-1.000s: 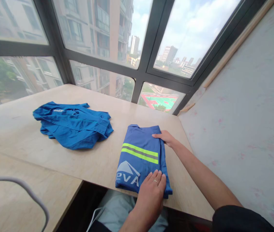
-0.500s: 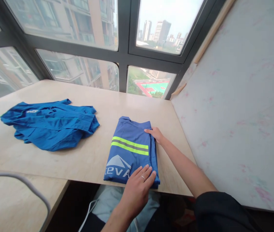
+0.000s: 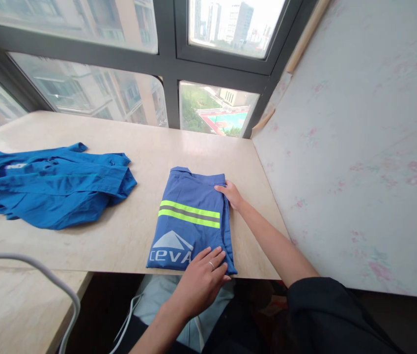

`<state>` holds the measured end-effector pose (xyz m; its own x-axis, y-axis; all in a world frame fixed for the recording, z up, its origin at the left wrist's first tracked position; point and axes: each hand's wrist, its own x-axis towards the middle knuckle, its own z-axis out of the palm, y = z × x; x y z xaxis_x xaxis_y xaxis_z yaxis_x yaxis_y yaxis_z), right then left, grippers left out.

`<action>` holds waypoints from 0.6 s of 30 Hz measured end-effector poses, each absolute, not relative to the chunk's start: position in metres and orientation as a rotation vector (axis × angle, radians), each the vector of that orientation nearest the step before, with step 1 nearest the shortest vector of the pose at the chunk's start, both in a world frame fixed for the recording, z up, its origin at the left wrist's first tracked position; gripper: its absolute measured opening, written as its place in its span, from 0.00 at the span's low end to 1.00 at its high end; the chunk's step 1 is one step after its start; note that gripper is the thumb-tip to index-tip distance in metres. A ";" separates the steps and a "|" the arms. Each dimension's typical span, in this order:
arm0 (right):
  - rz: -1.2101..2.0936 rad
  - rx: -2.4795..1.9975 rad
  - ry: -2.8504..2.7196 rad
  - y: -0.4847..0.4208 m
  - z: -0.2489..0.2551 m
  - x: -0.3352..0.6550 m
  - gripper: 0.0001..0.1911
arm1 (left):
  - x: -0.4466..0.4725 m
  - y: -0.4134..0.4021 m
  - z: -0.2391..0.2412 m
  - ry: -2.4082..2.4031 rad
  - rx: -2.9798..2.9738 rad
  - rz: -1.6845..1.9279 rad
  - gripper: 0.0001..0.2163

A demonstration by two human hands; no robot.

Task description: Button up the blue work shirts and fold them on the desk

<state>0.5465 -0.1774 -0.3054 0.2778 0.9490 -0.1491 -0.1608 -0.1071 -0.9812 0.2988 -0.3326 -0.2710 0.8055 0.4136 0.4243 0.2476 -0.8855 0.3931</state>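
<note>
A folded blue work shirt (image 3: 189,221) with a yellow-green reflective stripe and a white logo lies on the pale wooden table (image 3: 149,147), near its front edge. My left hand (image 3: 201,278), wearing a ring, rests flat on the shirt's near right corner with fingers stretched out. My right hand (image 3: 231,194) touches the shirt's far right edge, fingers extended along the fold. Neither hand holds anything.
A second blue garment (image 3: 53,184) lies crumpled on the table to the left. Large windows (image 3: 83,19) run behind the table. A pale patterned wall (image 3: 359,147) stands along the right side. A grey curved tube (image 3: 46,280) crosses the lower left.
The view has swung rightward and downward, so both garments appear shifted left. My hands stay at the same spots on the folded shirt.
</note>
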 end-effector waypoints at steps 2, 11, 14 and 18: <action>1.149 -1.251 -0.817 -0.179 -0.307 0.547 0.21 | 0.291 -0.331 -0.257 0.469 2.674 0.813 0.11; 0.825 -1.428 -0.891 -0.192 -0.313 0.534 0.24 | 0.206 -0.320 -0.238 1.106 2.581 1.016 0.30; 0.466 -1.619 -1.105 -0.217 -0.305 0.520 0.27 | 0.181 -0.314 -0.252 1.260 2.541 0.884 0.36; 0.171 -1.689 -1.602 -0.252 -0.279 0.490 0.31 | 0.173 -0.305 -0.271 1.249 2.435 0.815 0.36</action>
